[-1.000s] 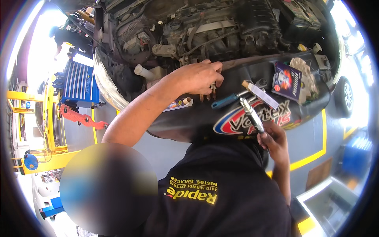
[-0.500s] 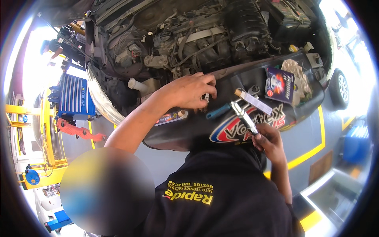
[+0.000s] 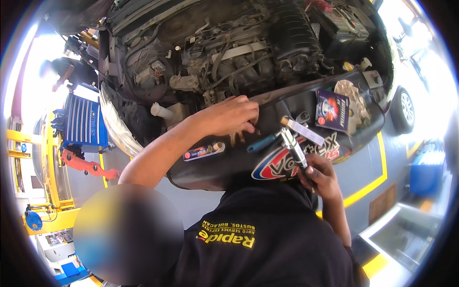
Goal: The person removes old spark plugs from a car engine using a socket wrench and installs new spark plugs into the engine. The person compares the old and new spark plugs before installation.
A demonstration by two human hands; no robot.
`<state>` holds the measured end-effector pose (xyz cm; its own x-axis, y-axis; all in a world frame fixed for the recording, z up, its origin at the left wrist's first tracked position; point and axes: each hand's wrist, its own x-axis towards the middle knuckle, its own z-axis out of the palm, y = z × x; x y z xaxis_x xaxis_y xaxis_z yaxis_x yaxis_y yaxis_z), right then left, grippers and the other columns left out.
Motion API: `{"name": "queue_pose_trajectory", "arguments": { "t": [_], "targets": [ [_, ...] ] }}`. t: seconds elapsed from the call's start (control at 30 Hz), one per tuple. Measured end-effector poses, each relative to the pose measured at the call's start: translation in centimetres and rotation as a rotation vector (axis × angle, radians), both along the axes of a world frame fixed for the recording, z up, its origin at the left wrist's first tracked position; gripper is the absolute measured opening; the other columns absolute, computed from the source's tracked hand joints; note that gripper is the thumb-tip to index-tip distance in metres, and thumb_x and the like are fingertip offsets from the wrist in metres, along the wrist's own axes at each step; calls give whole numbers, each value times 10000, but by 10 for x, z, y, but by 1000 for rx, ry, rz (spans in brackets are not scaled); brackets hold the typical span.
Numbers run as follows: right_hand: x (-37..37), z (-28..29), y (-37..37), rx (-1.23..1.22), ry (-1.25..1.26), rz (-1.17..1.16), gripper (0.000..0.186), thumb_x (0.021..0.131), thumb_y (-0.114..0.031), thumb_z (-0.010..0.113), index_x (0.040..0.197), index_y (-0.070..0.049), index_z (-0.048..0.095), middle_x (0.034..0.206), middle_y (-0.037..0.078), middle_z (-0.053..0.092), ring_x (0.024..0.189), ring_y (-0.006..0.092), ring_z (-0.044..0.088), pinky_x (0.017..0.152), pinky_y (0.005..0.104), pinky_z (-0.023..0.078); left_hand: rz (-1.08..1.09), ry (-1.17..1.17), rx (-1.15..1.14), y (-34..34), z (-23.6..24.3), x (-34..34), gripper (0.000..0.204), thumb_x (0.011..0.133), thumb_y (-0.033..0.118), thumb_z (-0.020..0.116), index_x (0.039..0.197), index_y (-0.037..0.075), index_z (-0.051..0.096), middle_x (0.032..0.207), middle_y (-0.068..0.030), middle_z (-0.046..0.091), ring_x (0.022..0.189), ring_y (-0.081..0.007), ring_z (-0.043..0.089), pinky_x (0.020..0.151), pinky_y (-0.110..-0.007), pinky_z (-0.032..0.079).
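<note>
My left hand (image 3: 234, 115) is low over a black fender cover (image 3: 205, 174), fingers curled down. Several small brass-coloured pieces (image 3: 237, 138) lie at its fingertips. Whatever the fingers pinch is hidden. A chrome socket tool (image 3: 295, 149) with a dark lower end is gripped in my right hand (image 3: 320, 177), slanting up and left. Beside its upper end lies a blue handle (image 3: 263, 143); I cannot tell whether the two are joined. A narrow white box (image 3: 306, 132) is just right of the tool. Another small printed box (image 3: 203, 152) lies below my left wrist.
Ahead is an open engine bay (image 3: 239, 57) with a battery (image 3: 339, 24) at right and a white filler neck (image 3: 161, 111) at left. A purple box (image 3: 332, 110) and crumpled brown paper (image 3: 354, 105) sit on the cover. A blue tool cabinet (image 3: 83, 117) stands far left.
The small pale piece visible between my left fingers has gone from sight. My right hand has drawn the socket tool slightly lower, turning it more upright. The view has shifted a little.
</note>
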<state>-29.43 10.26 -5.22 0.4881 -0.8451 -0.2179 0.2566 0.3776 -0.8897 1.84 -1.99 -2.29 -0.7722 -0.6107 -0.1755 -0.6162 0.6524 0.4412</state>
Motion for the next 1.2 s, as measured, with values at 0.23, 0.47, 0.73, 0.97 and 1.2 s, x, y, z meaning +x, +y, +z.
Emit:
{"name": "queue_pose_trajectory", "arguments": {
  "t": [0.23, 0.47, 0.73, 0.97, 1.2],
  "targets": [
    [11, 2, -5, -1, -50, -5, 319, 936, -314, 599, 993, -4, 549, 658, 71, 546, 472, 85, 434, 428, 213, 319, 523, 1228, 802, 29, -11, -21, 315, 1016, 298, 469, 1165, 27, 524, 954, -75, 553, 937, -220, 567, 861, -390, 485],
    [54, 24, -16, -5, -184, -2, 249, 970, -188, 522, 1114, 15, 513, 688, 16, 474, 528, 69, 391, 478, 219, 289, 648, 1799, 1083, 82, 15, -74, 360, 973, 262, 576, 1245, 35, 517, 978, -45, 592, 868, -130, 566, 796, -297, 470],
    [69, 29, -5, -64, -24, 62, 280, 1000, -245, 490, 1156, -12, 481, 696, -6, 454, 562, 50, 359, 497, 209, 274, 648, 1905, 897, 99, 17, -58, 260, 935, 146, 643, 1167, 46, 581, 1131, -70, 640, 936, -107, 587, 772, -247, 443],
    [59, 36, 4, -161, 103, 8, 308, 1005, -221, 477, 1234, -15, 474, 758, -30, 463, 640, 44, 383, 565, 205, 306, 849, 1961, 670, 108, 25, -70, 245, 973, 195, 589, 1152, 29, 562, 961, -3, 598, 788, -73, 505, 720, -240, 407],
    [38, 33, -2, -245, 156, -77, 426, 897, -279, 687, 1194, 10, 590, 789, -16, 581, 672, 50, 513, 621, 199, 402, 785, 1961, 741, 95, 41, -53, 286, 974, 239, 587, 1153, 16, 562, 995, -24, 604, 777, -82, 500, 704, -257, 411]
  ]
}}
